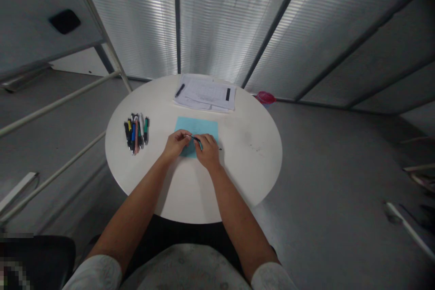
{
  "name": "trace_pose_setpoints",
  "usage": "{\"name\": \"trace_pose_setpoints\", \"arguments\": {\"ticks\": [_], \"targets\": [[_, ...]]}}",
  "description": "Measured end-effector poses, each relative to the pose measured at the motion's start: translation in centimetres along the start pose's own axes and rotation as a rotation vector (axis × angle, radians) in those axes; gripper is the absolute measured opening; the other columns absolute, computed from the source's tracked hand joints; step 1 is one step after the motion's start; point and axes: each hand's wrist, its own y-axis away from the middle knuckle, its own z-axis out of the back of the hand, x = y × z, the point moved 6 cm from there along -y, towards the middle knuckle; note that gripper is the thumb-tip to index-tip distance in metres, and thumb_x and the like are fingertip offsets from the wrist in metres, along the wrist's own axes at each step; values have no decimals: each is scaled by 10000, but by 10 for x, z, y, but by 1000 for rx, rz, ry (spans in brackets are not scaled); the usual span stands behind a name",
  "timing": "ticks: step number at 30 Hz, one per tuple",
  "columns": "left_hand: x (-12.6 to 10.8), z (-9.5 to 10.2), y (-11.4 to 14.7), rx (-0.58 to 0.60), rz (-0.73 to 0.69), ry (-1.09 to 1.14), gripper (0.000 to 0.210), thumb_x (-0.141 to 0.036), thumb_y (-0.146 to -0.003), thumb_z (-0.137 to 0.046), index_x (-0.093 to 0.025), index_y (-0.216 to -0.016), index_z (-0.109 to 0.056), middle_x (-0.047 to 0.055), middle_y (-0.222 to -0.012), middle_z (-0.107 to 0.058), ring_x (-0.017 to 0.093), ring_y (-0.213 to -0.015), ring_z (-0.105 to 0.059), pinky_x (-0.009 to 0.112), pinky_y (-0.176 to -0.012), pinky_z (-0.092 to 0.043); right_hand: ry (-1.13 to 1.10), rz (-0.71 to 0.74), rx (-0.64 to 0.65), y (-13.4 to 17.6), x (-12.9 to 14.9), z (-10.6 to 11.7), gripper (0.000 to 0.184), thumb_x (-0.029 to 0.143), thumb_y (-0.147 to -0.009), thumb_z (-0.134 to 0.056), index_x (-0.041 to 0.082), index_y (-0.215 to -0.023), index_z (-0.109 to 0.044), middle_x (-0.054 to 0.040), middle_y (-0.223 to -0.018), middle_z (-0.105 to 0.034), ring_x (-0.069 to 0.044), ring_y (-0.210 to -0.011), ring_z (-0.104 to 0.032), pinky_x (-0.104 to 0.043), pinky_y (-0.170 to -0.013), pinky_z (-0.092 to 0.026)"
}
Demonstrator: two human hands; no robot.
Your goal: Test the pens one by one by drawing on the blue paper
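Over a light blue sheet [196, 123], my left hand [175, 144] and my right hand [208, 152] meet with fingers pinched. A thin dark pen [195, 138] spans the gap between them. Left fingertips grip its end, which looks lighter and metallic; the right fingers close round the dark part. Whether it is a whole pen or separate pen parts is too small to tell. Just right of my right hand, a small dark piece [220, 148] lies on the white round table [248, 172].
Several pens [136, 133] lie bunched at the table's left. A stack of printed papers [205, 93] with a black pen [180, 90] on it sits at the back. Pale metal rails [68, 99] stand to the left, and a black chair [41, 258] is at lower left.
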Motion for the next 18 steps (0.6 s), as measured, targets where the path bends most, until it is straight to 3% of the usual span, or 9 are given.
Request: {"name": "trace_pose_setpoints", "arguments": {"ticks": [11, 18], "targets": [[6, -3, 0, 40, 41, -49, 236, -301, -674, -728, -144, -842, -671, -14, -615, -583, 114, -566, -538, 252, -588, -410, -99, -46, -6, 0, -7, -5, 267, 209, -892, -521, 204, -1148, -595, -84, -1005, -654, -224, -992, -569, -389, -929, -463], [7, -2, 0, 46, 87, -25, 281, -318, -648, -770, -130, -840, -689, -2, -639, -599, 110, -587, -534, 253, -599, -403, -127, -59, -19, 1, -10, -6, 143, 203, -876, -521, 217, -984, -614, -82, -946, -638, -221, -952, -566, -382, -878, -474]]}}
